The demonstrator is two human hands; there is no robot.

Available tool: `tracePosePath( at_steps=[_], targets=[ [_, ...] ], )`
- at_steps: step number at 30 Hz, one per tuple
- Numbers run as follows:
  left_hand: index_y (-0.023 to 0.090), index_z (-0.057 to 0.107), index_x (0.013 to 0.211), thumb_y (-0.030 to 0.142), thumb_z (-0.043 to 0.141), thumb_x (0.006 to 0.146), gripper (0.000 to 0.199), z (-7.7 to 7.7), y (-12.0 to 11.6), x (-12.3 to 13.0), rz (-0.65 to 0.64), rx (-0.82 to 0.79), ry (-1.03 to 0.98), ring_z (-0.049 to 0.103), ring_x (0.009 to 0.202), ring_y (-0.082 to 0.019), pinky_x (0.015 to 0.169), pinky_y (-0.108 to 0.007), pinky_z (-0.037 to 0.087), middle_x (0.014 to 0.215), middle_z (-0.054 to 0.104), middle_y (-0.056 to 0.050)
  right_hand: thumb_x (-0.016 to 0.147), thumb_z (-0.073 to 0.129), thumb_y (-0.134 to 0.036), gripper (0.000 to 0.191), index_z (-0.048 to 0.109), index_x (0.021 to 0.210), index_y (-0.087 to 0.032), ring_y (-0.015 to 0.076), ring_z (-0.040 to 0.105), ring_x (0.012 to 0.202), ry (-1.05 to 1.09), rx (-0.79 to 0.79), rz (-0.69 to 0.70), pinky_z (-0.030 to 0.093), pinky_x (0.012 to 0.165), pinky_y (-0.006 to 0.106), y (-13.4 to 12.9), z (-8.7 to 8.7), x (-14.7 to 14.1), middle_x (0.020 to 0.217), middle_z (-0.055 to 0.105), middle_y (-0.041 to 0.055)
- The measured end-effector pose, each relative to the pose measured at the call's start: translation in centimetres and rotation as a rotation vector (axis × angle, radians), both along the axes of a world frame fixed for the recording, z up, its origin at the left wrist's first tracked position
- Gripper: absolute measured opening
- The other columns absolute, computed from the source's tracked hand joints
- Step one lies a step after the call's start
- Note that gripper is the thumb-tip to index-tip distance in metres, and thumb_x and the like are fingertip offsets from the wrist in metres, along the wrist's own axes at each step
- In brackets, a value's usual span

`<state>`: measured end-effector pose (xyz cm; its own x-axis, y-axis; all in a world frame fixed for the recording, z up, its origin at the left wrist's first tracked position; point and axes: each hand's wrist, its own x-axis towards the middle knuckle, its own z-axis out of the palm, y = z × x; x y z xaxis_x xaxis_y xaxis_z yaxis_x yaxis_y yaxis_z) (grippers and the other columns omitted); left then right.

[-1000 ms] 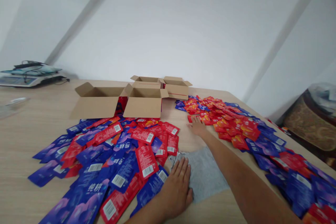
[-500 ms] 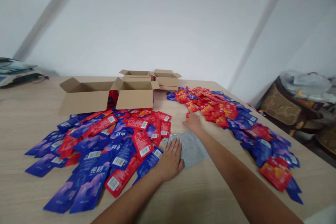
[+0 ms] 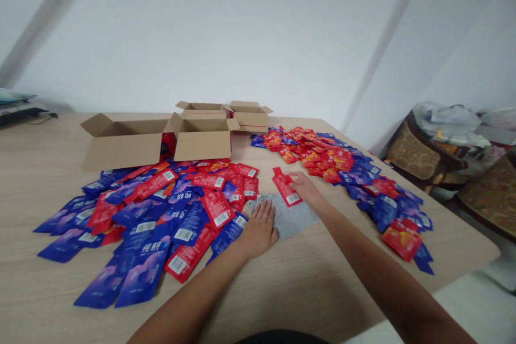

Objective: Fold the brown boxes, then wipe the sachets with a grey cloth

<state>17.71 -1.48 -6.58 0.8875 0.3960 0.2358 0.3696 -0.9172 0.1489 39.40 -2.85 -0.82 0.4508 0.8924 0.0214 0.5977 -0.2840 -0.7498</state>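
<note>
My left hand (image 3: 260, 229) lies flat on the left part of a grey cloth (image 3: 300, 219), fingers stretched out. Between the fingers of my right hand (image 3: 308, 189) is a red sachet (image 3: 287, 189), its barcode side facing up and its narrow neck pointing away from me. The sachet is over the far edge of the cloth. Left of my left hand spreads a pile of blue and red sachets (image 3: 189, 223), many with barcodes showing. Another long heap of red and blue sachets (image 3: 334, 158) runs along the right side of the table.
Several open cardboard boxes (image 3: 203, 138) stand behind the left pile, their flaps spread. The wooden table (image 3: 314, 285) has its right edge past the right heap. Beyond that edge are a brown patterned chair (image 3: 419, 150) and plastic bags (image 3: 447, 118). A wall rises behind.
My right hand has lifted the red sachet and drawn it nearer to the cloth, so its barcode side now shows. The left hand stays on the cloth. The view has shifted slightly.
</note>
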Motion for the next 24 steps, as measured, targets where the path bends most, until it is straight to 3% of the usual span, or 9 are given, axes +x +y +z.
tracePosePath(
  at_steps=[2,5,8,11,17,20,24],
  targets=[
    [0.004,0.034,0.137,0.037,0.040,0.087,0.061,0.0,0.0,0.1,0.000,0.003,0.007,0.020,0.138,-0.029,0.112,-0.045,0.017,0.145,0.032,-0.021,0.081,0.046,-0.015,0.046,0.047,0.127,-0.018,0.0173,0.062,0.080,0.009,-0.037,0.064,0.048,0.074,0.029,-1.8,-2.2,-2.1,0.096,0.067,0.0058],
    [0.003,0.034,0.137,0.037,0.041,0.086,0.061,0.0,0.1,0.1,0.002,0.002,0.017,0.017,0.139,-0.028,0.112,-0.045,0.016,0.145,0.033,-0.021,0.086,0.043,-0.020,0.042,0.048,0.128,-0.019,0.0230,0.054,0.101,-0.364,0.050,0.073,0.042,0.089,0.037,-3.4,-5.0,-5.4,0.111,0.060,0.0113],
    [0.003,0.033,0.137,0.036,0.040,0.086,0.062,0.1,0.1,0.0,0.005,-0.002,0.035,0.017,0.139,-0.028,0.112,-0.044,0.017,0.146,0.031,-0.021,0.092,0.037,-0.027,0.042,0.044,0.132,-0.020,0.0250,0.047,0.107,-0.640,0.079,0.069,0.038,0.092,0.041,-3.6,-5.9,-7.1,0.119,0.053,0.0140],
    [0.003,0.032,0.138,0.034,0.041,0.085,0.061,0.3,0.1,-0.1,0.011,0.003,0.055,0.018,0.139,-0.028,0.112,-0.044,0.018,0.147,0.029,-0.020,0.093,0.036,-0.025,0.043,0.041,0.135,-0.021,0.0247,0.045,0.107,-0.757,0.009,0.074,0.038,0.091,0.039,-3.2,-5.3,-5.5,0.120,0.050,0.0143],
    [0.003,0.031,0.138,0.034,0.040,0.087,0.061,-0.1,0.3,-0.1,0.001,0.034,0.055,0.019,0.139,-0.028,0.112,-0.044,0.018,0.147,0.027,-0.021,0.091,0.032,-0.012,0.043,0.046,0.131,-0.017,0.0256,0.042,0.109,-0.891,-0.154,0.034,0.039,0.089,0.037,-3.4,-3.3,0.9,0.115,0.050,0.0161],
    [0.002,0.032,0.138,0.034,0.040,0.087,0.061,-0.1,0.3,0.0,0.005,0.044,0.057,0.020,0.138,-0.029,0.111,-0.044,0.019,0.147,0.027,-0.021,0.089,0.033,-0.007,0.040,0.053,0.123,-0.016,0.0265,0.041,0.110,-0.917,-0.161,0.014,0.043,0.084,0.034,-3.6,-1.5,0.2,0.116,0.049,0.0163],
    [0.002,0.033,0.138,0.036,0.039,0.088,0.061,-0.1,0.2,0.0,0.007,0.039,0.027,0.019,0.138,-0.029,0.112,-0.044,0.018,0.147,0.027,-0.022,0.092,0.035,-0.016,0.036,0.050,0.124,-0.018,0.0263,0.040,0.113,-0.877,0.033,0.082,0.043,0.086,0.035,-3.7,1.1,-4.0,0.123,0.046,0.0148]
  ],
)
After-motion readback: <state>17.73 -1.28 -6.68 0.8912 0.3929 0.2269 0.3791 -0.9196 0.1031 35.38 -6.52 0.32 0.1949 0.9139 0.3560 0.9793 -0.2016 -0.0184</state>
